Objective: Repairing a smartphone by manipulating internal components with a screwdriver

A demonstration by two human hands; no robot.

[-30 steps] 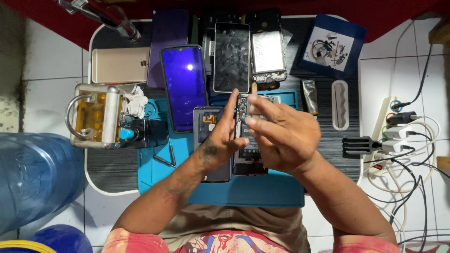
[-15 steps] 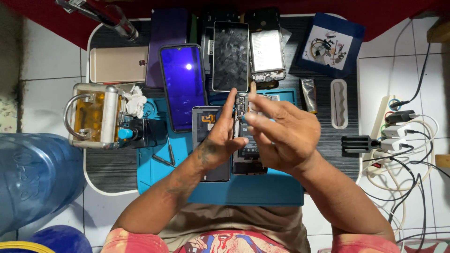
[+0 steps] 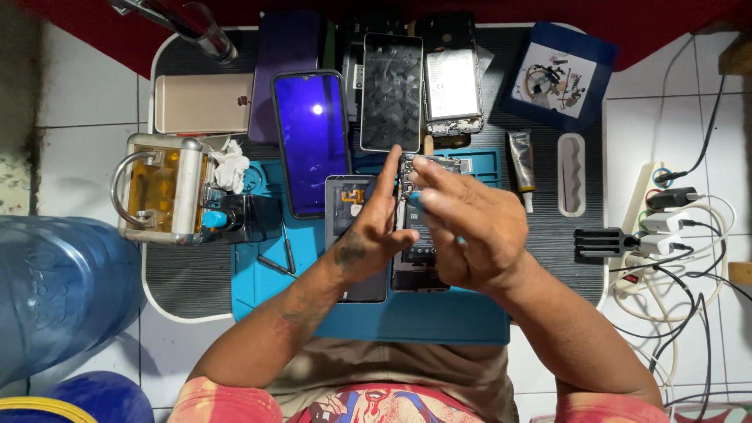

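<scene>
From the head camera, the opened phone (image 3: 419, 235) lies on the blue mat (image 3: 439, 313), right under both hands. The left hand (image 3: 368, 239) is open, fingers straight, resting beside the phone's left edge; the right hand (image 3: 470, 231) pinches something small over its upper end, though I cannot tell what. A slip there could scratch the bare board or flick a tiny part among the crowded phones on the tabletop (image 3: 564, 235).

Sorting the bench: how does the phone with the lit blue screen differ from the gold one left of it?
The blue-screen phone lies face up, lengthwise away from the person, screen glowing. The gold phone lies back up and sideways, showing no screen. The blue-screen phone overlaps the teal mat; the gold phone lies off it. Both look whole, unlike the opened phone under the hands.
</scene>
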